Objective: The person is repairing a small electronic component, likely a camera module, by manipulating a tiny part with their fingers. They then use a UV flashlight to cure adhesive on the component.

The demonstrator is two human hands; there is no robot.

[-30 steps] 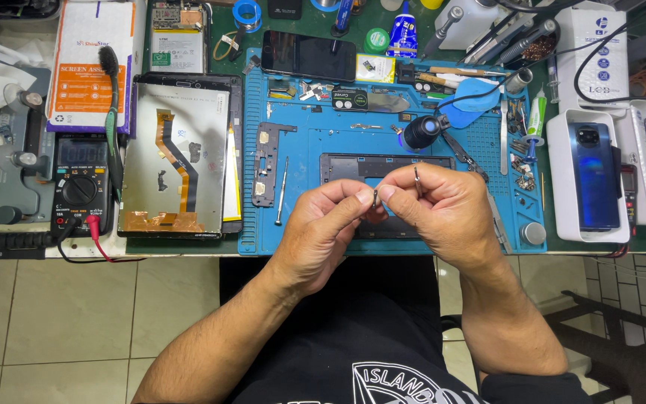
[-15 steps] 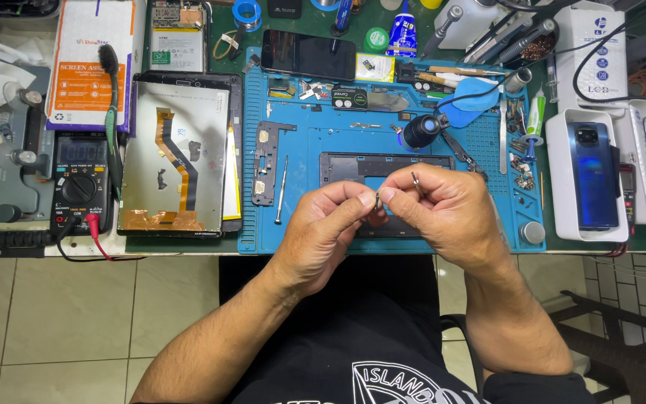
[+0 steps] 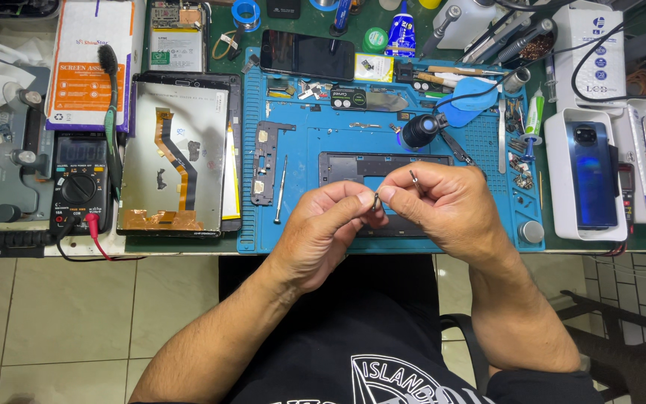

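My left hand (image 3: 323, 228) and my right hand (image 3: 446, 206) meet above the near edge of a blue work mat (image 3: 304, 150). Their fingertips pinch a tiny dark metal part (image 3: 376, 200) between them. A thin metal tip (image 3: 413, 177) sticks up out of my right fist; the rest of that tool is hidden by the fingers. Under the hands lies a black phone frame (image 3: 353, 166), partly covered. A slim screwdriver (image 3: 281, 190) and a black bracket strip (image 3: 264, 161) rest on the mat left of my left hand.
An opened tablet panel with an orange flex cable (image 3: 177, 161) lies left of the mat, a multimeter (image 3: 78, 183) beyond it. A blue phone in a white tray (image 3: 594, 173) sits right. Tools, a black phone (image 3: 306, 54) and a glue bottle (image 3: 400, 34) line the back.
Both hands stay together over the mat's near edge. The fingers have shifted slightly around the small part; nothing was put down or picked up.
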